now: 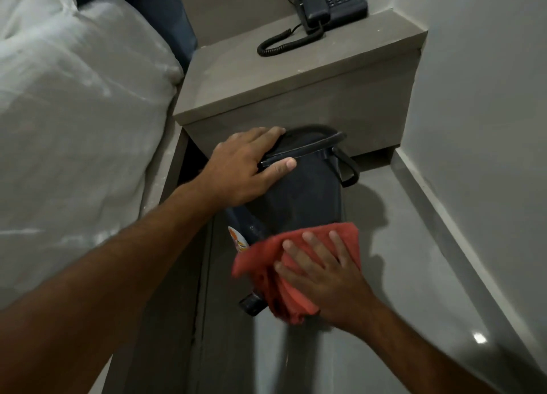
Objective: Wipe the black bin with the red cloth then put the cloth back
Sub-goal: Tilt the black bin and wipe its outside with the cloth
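The black bin (307, 192) stands tilted on the grey floor in front of the bedside cabinet, its lid end away from me and a loop handle on its right. My left hand (245, 168) grips the bin's upper rim, thumb on the near side. My right hand (319, 272) presses the red cloth (278, 254) flat against the bin's lower side, fingers spread over the cloth. The cloth hides the bin's lower part; a black foot pedal pokes out beneath it.
A grey bedside cabinet (296, 77) with a black corded telephone (325, 3) stands right behind the bin. A bed with white linen (74, 112) fills the left. A white wall (488, 112) and its skirting close off the right.
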Available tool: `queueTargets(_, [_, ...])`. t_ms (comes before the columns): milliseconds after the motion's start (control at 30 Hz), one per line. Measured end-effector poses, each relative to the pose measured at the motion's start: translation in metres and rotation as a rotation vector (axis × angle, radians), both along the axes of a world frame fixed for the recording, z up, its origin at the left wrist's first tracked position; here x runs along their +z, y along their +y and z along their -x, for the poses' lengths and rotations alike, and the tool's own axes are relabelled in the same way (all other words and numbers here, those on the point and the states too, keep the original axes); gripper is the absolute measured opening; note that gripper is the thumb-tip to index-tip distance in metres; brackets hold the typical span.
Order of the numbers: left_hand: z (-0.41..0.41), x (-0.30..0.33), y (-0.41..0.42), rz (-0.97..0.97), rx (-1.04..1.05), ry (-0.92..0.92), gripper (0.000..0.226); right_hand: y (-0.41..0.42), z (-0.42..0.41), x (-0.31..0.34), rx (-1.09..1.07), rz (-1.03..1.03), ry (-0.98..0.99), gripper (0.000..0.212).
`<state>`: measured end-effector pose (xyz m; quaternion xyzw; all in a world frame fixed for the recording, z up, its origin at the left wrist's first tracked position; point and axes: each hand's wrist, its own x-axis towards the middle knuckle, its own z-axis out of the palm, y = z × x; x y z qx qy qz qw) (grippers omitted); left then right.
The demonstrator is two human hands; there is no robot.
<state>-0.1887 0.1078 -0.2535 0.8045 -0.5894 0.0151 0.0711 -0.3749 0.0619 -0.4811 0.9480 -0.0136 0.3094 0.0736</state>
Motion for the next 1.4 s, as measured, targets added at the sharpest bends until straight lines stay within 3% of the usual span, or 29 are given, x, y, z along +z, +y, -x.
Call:
queueTargets(100, [0.002,0.000,-0.011,-0.028,0.013,-0.001,0.069,-0.007,-0.052,0.055,-0.051,-0.093,-0.162,0.068])
queueTargets(200, [0.001,0.001,-0.016,-0.044,0.008,0.012,0.069,0.000,-0.081,0.074,0.015,-0.009,-0.088,0.069])
queueTargets(333, [-0.002,0.004,-0.013,-0.052,-0.034,0.016,0.069,0.021,-0.031,0.016,0.208,0.330,0.256,0.054])
queueTargets(433, [0.001,0.001,-0.010,-0.048,-0.042,0.018,0.068,0.020,0.006,-0.015,0.217,0.369,0.234,0.053])
queueTargets(533, [0.000,-0.002,-0.008,-0.026,-0.014,0.012,0.067,0.011,-0.009,0.002,0.063,0.113,-0.012,0.069])
queueTargets(600, [0.000,-0.003,-0.009,-0.012,-0.009,0.004,0.067,-0.001,-0.042,0.041,-0.149,-0.272,-0.270,0.058])
queueTargets(667, [0.000,-0.006,-0.010,-0.009,-0.021,0.014,0.066,-0.018,-0.064,0.064,-0.214,-0.499,-0.424,0.059])
queueTargets(767, [-0.003,-0.008,0.000,0.013,-0.037,0.008,0.065,-0.013,-0.046,0.029,-0.201,-0.595,-0.389,0.072])
queueTargets(867, [-0.007,-0.007,0.015,0.023,-0.014,0.028,0.067,0.020,0.010,-0.033,-0.237,-1.278,-0.309,0.062])
queueTargets(900, [-0.006,-0.008,0.019,0.028,-0.009,0.035,0.068,0.031,0.022,-0.042,-0.323,-1.366,-0.268,0.052])
queueTargets(1000, [-0.001,-0.009,0.024,0.052,-0.023,0.012,0.069,0.029,0.001,-0.004,-0.373,-1.473,-0.417,0.043])
queueTargets(1100, [0.008,-0.013,0.026,0.028,-0.022,0.000,0.071,0.006,-0.056,0.075,-0.414,-1.325,-0.813,0.032])
queueTargets(1167, [0.007,-0.012,0.030,0.057,0.010,0.031,0.070,0.002,-0.079,0.107,-0.438,-1.309,-0.903,0.033])
queueTargets(1200, [0.005,-0.012,0.033,0.075,0.018,0.044,0.069,0.010,-0.078,0.104,-0.433,-1.269,-0.863,0.038])
queueTargets(1300, [0.000,-0.015,0.041,0.095,0.033,0.041,0.069,0.059,-0.038,0.035,-0.490,-1.045,-0.502,0.049])
queueTargets(1333, [0.002,-0.016,0.044,0.090,0.034,0.039,0.069,0.069,-0.019,0.000,-0.550,-1.080,-0.428,0.048])
queueTargets(1400, [0.007,-0.017,0.047,0.076,-0.009,0.013,0.069,0.075,0.016,-0.038,-0.614,-1.521,-0.371,0.053])
